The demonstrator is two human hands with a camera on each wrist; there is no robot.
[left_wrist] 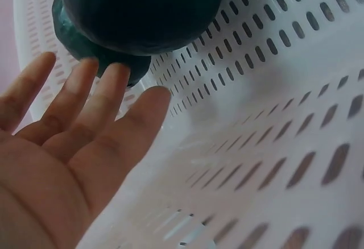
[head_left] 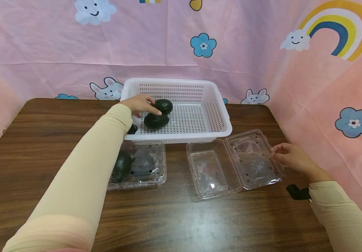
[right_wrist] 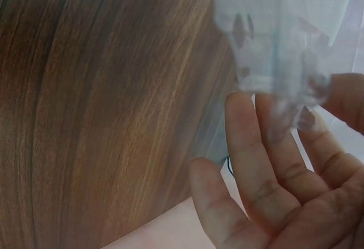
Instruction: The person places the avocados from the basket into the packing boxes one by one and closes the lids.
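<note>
Dark green fruit (head_left: 156, 121) lies between the hands (head_left: 295, 161), nearer the left (head_left: 139, 104).

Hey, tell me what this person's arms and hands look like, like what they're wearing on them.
Both arms wear long, pale cream sleeves reaching the wrists. The left hand and right hand are without gloves. A small black angular piece juts out beside the right cuff; I can't tell what it is.

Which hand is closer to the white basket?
Left. The left hand is inside the basket, by dark green fruit; the right hand is outside, pinching the clear lid.
</note>
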